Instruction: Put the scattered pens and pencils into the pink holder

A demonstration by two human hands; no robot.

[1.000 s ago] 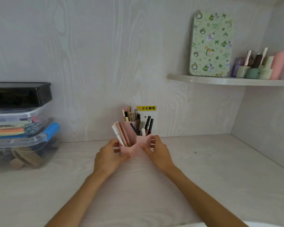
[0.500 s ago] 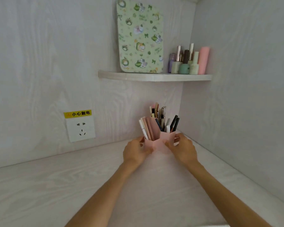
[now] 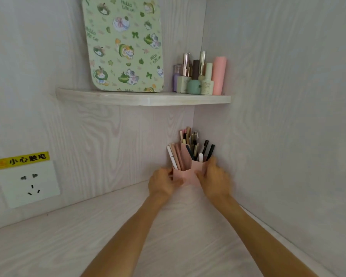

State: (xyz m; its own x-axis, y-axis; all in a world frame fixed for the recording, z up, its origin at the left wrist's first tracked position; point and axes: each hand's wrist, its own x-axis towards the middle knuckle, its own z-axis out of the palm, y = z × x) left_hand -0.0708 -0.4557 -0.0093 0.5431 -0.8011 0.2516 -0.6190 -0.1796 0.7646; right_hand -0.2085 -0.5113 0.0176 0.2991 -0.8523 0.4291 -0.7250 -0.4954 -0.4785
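Pink holder (image 3: pixel 185 175) of pens (image 3: pixel 190 148) between left hand (image 3: pixel 162 181) and right hand (image 3: pixel 215 179), both gripping it.

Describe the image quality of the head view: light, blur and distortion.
Head view: soft, even light with no glare and only faint shadows; the right hand is smeared by motion blur, while the left hand and the pink holder are a little sharper; wide-angle distortion bends the corner shelf and tilts the wall socket.
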